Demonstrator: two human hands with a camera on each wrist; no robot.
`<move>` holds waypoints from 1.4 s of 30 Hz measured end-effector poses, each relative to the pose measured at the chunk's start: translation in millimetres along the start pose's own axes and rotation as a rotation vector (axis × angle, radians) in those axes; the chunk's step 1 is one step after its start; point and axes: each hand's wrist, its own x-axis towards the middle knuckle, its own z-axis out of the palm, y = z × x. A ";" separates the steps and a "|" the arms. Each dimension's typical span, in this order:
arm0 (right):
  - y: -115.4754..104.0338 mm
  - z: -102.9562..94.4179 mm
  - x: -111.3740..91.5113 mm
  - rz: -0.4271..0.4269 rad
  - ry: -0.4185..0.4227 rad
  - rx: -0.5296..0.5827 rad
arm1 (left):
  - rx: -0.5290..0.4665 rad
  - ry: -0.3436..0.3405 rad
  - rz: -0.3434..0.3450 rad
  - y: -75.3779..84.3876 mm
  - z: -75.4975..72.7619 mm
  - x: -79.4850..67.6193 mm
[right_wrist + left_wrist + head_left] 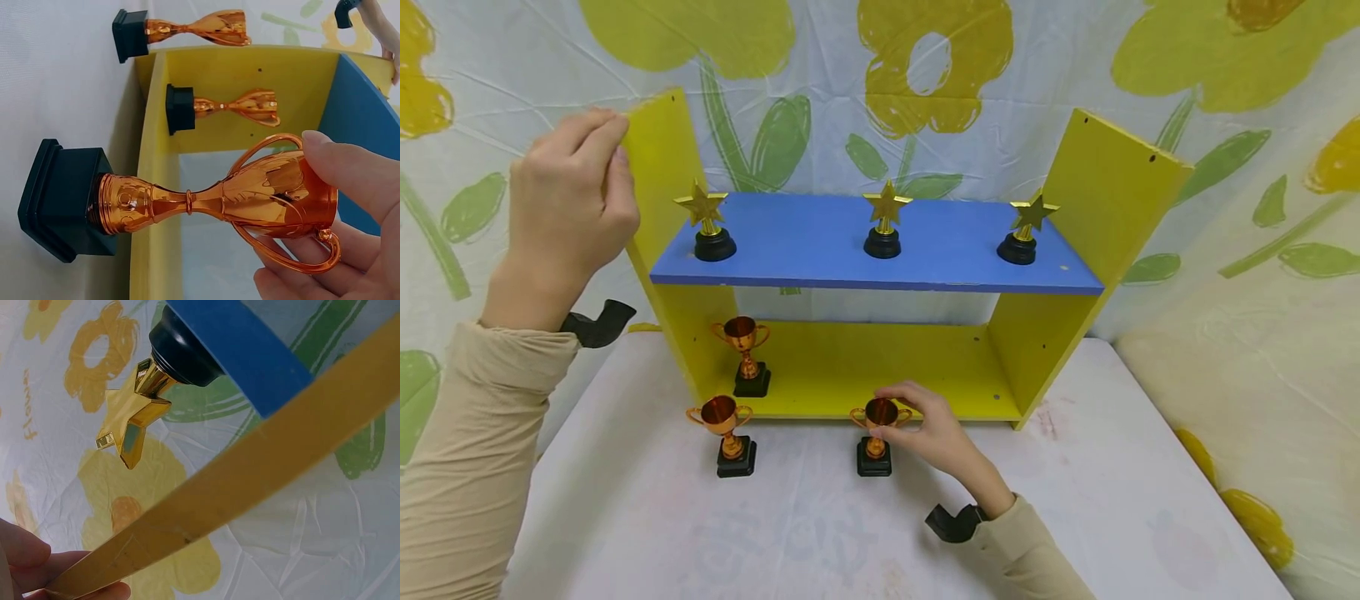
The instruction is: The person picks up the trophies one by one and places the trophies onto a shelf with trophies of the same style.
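Observation:
My right hand (936, 429) pinches the cup of a copper-coloured trophy (275, 194), thumb and fingers on opposite sides of its bowl. This trophy is upright in front of the shelf; whether its black base touches the table I cannot tell. At the upper left my left hand (568, 187) grips the top of the shelf's yellow left side panel (206, 512), thumb and fingers on either side of the board. A second copper trophy (730, 437) stands on the table in front of the shelf's left end. Another copper trophy (748, 358) stands inside, on the yellow bottom board.
The blue middle board (805, 237) bears a left star trophy (711, 225), a centre star trophy (883, 221) and a right star trophy (1022, 229). A yellow right panel (1105, 192) rises at the other end. Behind hangs a flowered cloth (820, 50); a white cloth covers the table (805, 533).

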 end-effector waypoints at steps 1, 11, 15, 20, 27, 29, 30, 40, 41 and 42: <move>0.4 -0.1 -0.3 -0.002 0.000 0.000 | 0.000 -0.002 0.001 0.1 -0.1 0.1; -0.9 -0.8 -1.3 -0.035 0.007 0.000 | -0.003 -0.011 0.008 0.5 -0.9 0.3; -1.5 -1.0 -1.0 -0.037 0.012 -0.008 | -0.003 -0.010 0.012 1.2 -0.4 0.6; -5.2 -2.3 -0.6 -0.028 0.008 -0.003 | 0.003 -0.023 0.020 1.1 -1.3 0.6; -8.8 -4.2 1.2 -0.034 0.010 -0.033 | 0.019 -0.030 0.013 0.7 -2.9 0.6; -10.4 -4.7 1.9 -0.039 0.011 -0.041 | 0.017 -0.027 0.010 0.4 -3.1 0.5; -11.1 -5.0 2.3 -0.040 0.010 -0.044 | 0.015 -0.025 0.009 0.3 -3.2 0.4; -16.9 -6.8 6.1 -0.052 0.020 -0.051 | 0.009 -0.026 0.018 0.5 -3.0 1.0; -17.1 -7.0 6.5 -0.052 0.020 -0.051 | 0.009 -0.029 0.019 0.3 -3.2 1.0; -17.2 -7.1 6.9 -0.052 0.020 -0.052 | 0.009 -0.032 0.020 0.3 -3.4 1.0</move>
